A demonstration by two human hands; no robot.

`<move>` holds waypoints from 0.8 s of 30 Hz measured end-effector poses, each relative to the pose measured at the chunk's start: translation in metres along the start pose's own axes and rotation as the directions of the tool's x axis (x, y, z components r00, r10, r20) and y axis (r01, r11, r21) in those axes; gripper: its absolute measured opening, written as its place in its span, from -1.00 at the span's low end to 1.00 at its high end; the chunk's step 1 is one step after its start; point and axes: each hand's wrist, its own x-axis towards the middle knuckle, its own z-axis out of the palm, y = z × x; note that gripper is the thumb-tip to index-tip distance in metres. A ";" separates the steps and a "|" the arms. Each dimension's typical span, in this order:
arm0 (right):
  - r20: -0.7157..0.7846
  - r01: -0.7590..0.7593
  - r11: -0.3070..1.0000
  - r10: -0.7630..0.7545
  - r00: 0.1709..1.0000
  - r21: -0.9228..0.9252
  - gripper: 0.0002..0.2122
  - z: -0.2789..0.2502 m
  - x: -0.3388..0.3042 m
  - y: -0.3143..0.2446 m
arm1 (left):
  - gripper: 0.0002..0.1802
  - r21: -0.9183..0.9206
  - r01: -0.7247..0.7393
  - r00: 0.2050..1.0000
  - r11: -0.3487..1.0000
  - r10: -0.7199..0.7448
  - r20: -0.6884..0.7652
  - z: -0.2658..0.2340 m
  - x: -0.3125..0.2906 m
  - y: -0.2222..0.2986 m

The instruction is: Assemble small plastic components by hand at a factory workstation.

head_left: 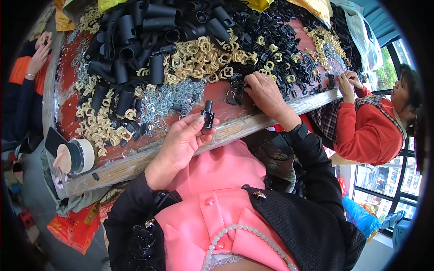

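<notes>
Bench work with 2 bare hands at the near edge of a red surface (218,95). The left hand (181,137) pinches a small black fitting (209,116) between thumb and fingertips, just above the wooden rail (253,123); its narrow post points up and its broader body faces the wearer, a hold that presumably leaves most of the part exposed to sight. The right hand (266,90) reaches forward with its back uppermost and its fingers bent down at small dark pieces (235,83); the fingertips are partly hidden, so whether they grip a piece cannot be told. Its wrist lies beyond the rail, while the left forearm slants inward from the lower left, the palm turned partly upward. Stock lies heaped largely by kind, probably so that each sort is easy to find: black tubes (129,52) at the back, pale gold loops (190,61) in front of them, silvery metal pieces (174,95) nearer the rail, and small black parts (275,38) to the right, close to the reaching hand
</notes>
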 end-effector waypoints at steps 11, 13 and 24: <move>0.184 -0.364 0.483 0.380 0.906 0.796 -0.93 0.000 0.002 -0.002 | -0.74 0.022 -0.027 0.999 0.999 0.027 -0.019 0.001 0.002 0.000; 0.262 -0.387 0.294 0.384 0.885 0.874 -0.93 0.000 0.004 -0.005 | -0.74 0.017 -0.036 0.999 0.999 0.036 -0.013 0.002 0.002 0.001; 0.429 -0.445 0.062 0.183 0.885 0.893 -0.94 -0.008 0.012 -0.041 | -0.72 0.023 -0.144 0.989 0.989 0.144 0.014 0.015 0.016 0.004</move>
